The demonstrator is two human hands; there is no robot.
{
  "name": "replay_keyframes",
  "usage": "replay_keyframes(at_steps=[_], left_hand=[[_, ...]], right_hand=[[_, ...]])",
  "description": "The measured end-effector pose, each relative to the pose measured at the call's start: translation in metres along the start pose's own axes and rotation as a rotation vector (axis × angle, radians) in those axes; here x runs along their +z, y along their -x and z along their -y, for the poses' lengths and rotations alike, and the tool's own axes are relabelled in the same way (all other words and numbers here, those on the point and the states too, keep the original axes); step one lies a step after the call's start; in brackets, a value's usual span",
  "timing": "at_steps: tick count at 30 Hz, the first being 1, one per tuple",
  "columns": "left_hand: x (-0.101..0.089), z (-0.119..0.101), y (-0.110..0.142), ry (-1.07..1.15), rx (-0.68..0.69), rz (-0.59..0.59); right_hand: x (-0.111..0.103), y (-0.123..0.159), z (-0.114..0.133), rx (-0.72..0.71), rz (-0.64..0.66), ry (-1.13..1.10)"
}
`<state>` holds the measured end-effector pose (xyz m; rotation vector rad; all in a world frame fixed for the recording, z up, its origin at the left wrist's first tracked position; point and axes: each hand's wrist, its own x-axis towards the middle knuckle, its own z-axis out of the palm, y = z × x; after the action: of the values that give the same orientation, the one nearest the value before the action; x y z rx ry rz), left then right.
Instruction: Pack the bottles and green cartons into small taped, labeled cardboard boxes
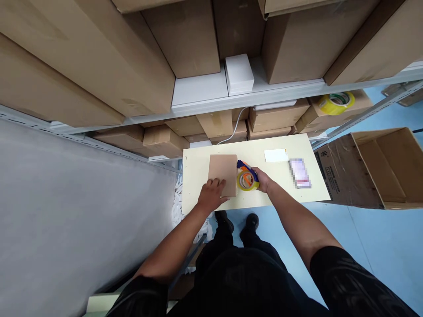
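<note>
A small brown cardboard box [224, 169] lies on the pale table [194, 176]. My left hand [212, 193] rests over its near left part, fingers laid on the top and the thumb stretched along the near edge. In my right hand [263, 179] is a tape dispenser [254, 172], blue and orange, carrying a roll of clear yellow tape. The dispenser's head is at the right edge of the box. I cannot tell whether any tape is stuck to the cardboard.
A white card [276, 155] and a blurred purple item [299, 173] lie on the table's right side. Behind it stands a shelf [198, 100] of cartons, with white boxes [239, 75] and a tape roll [337, 103]. An open carton [373, 171] stands at right.
</note>
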<state>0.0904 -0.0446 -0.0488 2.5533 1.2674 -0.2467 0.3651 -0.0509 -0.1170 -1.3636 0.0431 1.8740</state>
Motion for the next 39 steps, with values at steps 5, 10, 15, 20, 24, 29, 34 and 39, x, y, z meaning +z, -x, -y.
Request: replay_keyframes(at_steps=[5, 10, 15, 20, 24, 29, 34, 39], left_hand=[[0.009, 0.018, -0.023, -0.006, 0.044, -0.07], [0.018, 0.015, -0.025, 0.019, 0.018, -0.053], [0.018, 0.01, -0.026, 0.011, -0.032, -0.058], [0.021, 0.006, -0.029, 0.005, -0.056, -0.063], [0.025, 0.008, -0.028, 0.015, -0.029, -0.098], [0.027, 0.011, -0.029, 0.036, 0.006, -0.135], [0.029, 0.011, -0.029, 0.064, 0.014, -0.139], [0.031, 0.01, -0.029, 0.076, 0.004, -0.121]], right_hand=[[0.012, -0.01, 0.021, 0.049, 0.002, 0.055], [0.007, -0.004, 0.014, 0.047, -0.051, 0.049], [-0.021, 0.028, -0.041, 0.089, -0.158, -0.006], [-0.048, 0.077, -0.131, 0.192, -0.058, -0.156], [-0.042, 0.092, -0.158, 0.203, -0.063, -0.128], [-0.022, 0.08, -0.129, 0.151, -0.112, 0.086], [-0.002, 0.064, -0.098, 0.105, -0.159, 0.552], [0.048, 0.05, -0.106, -0.055, -0.048, 1.296]])
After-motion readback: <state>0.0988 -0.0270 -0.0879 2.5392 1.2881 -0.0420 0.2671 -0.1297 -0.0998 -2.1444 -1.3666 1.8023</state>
